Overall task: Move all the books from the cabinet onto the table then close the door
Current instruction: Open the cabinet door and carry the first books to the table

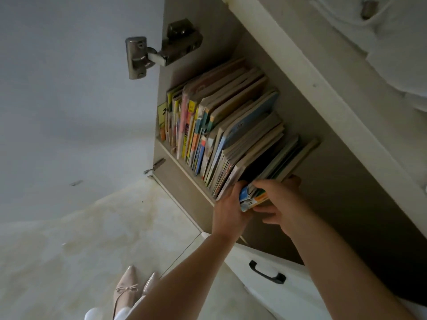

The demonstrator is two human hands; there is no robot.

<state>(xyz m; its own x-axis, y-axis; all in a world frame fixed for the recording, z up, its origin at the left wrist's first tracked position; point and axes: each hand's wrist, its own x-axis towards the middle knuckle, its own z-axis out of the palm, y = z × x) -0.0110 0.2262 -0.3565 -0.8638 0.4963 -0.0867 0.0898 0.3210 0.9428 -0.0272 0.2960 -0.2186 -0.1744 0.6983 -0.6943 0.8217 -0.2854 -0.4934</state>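
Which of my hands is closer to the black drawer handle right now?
Right. Your right hand grips the small bundle of books above the black drawer handle. Your left hand, gripping the same bundle from the other side, sits slightly farther off.

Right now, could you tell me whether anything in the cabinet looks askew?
Yes: the row of books leans instead of standing upright, and a dark gap separates it from the small bundle both hands grip.
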